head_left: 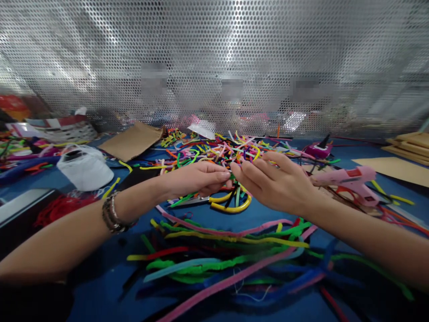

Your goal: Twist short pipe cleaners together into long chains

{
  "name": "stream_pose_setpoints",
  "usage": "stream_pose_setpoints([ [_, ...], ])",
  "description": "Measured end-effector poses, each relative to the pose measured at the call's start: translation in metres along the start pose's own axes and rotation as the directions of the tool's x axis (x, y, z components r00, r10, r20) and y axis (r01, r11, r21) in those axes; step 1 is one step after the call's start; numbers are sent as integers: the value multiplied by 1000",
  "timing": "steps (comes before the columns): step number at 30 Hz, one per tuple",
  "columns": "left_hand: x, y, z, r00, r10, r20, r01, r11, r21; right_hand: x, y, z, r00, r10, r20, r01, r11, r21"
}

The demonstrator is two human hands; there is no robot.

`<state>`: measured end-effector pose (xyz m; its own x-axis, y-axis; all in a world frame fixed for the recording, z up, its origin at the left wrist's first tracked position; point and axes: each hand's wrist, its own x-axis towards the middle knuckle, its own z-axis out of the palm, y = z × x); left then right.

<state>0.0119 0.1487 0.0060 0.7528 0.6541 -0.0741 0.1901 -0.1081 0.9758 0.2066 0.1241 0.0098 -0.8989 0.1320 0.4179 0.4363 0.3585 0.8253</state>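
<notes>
My left hand, with bracelets at the wrist, is closed in a pinch above the table. Its fingertips almost meet those of my right hand, whose fingers are bent and pressed together. A small green bit shows between the two hands, but I cannot make out what they hold. Behind them spreads a tangled heap of short coloured pipe cleaners. Just below my hands lies a glossy curved yellow loop. Nearer to me are long fuzzy pipe cleaners in pink, green, yellow and blue.
A pink glue gun lies right of my right hand. Left stand a white bag-like container, red thread and cardboard. More cardboard is at right. A perforated metal screen closes the blue table's back.
</notes>
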Motion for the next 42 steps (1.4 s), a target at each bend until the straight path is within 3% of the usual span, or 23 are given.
stream_pose_setpoints([
  [4, -2, 2, -2, 1000, 14, -6, -13, 998, 68, 1, 4, 2, 994, 72, 83, -90, 965, 246],
  [7, -4, 6, -5, 999, 14, -30, -9, 984, 179, 1, 13, 1, 990, 45, 134, -97, 907, 411],
  [13, -3, 7, -3, 995, 41, -96, -10, 952, 305, 1, 12, -1, 985, 83, 151, -136, 914, 381],
  [20, -3, 5, 5, 996, -29, -80, 47, 972, 231, 4, -4, -7, 990, 102, 100, -131, 928, 348],
  [24, -4, 10, 8, 993, 55, -101, -22, 953, 301, 4, -1, -12, 992, 108, 66, -123, 943, 310],
  [27, -7, 13, 13, 979, 182, -86, -119, 867, 484, 2, 4, -15, 988, 70, 135, -118, 914, 388],
  [29, -11, 13, 17, 939, 340, -52, -206, 677, 706, 2, 6, -17, 971, 84, 226, -203, 789, 579],
  [30, -14, 13, 19, 896, 444, -6, -246, 507, 826, 2, 6, -17, 952, 99, 290, -282, 655, 701],
  [32, -20, 13, 21, 752, 635, 175, -279, 67, 958, 3, 4, -16, 900, 77, 429, -435, 241, 868],
  [33, -23, 14, 22, 681, 678, 279, -279, -113, 954, 4, 2, -16, 879, 40, 474, -475, 18, 880],
  [34, -25, 15, 23, 647, 686, 332, -282, -188, 941, 5, 0, -15, 868, 0, 496, -490, -163, 857],
  [35, -26, 16, 23, 657, 679, 327, -295, -168, 941, 6, -2, -14, 866, -31, 499, -488, -275, 829],
  [36, -27, 17, 22, 694, 665, 277, -304, -78, 950, 6, -4, -12, 870, -29, 493, -477, -305, 824],
  [37, -26, 17, 21, 738, 642, 209, -297, 30, 954, 6, -4, -11, 877, 16, 481, -463, -247, 851],
  [38, -24, 17, 21, 786, 604, 132, -277, 154, 948, 5, -3, -10, 885, 102, 454, -445, -99, 890],
  [40, -19, 16, 20, 863, 504, 4, -256, 431, 866, 2, 2, -10, 933, 266, 243, -333, 383, 862],
  [41, -17, 15, 20, 901, 432, -39, -249, 589, 769, 0, 4, -10, 959, 276, 70, -233, 619, 750],
  [42, -15, 13, 21, 941, 331, -69, -220, 754, 620, -1, 7, -11, 971, 222, -86, -127, 790, 600],
])
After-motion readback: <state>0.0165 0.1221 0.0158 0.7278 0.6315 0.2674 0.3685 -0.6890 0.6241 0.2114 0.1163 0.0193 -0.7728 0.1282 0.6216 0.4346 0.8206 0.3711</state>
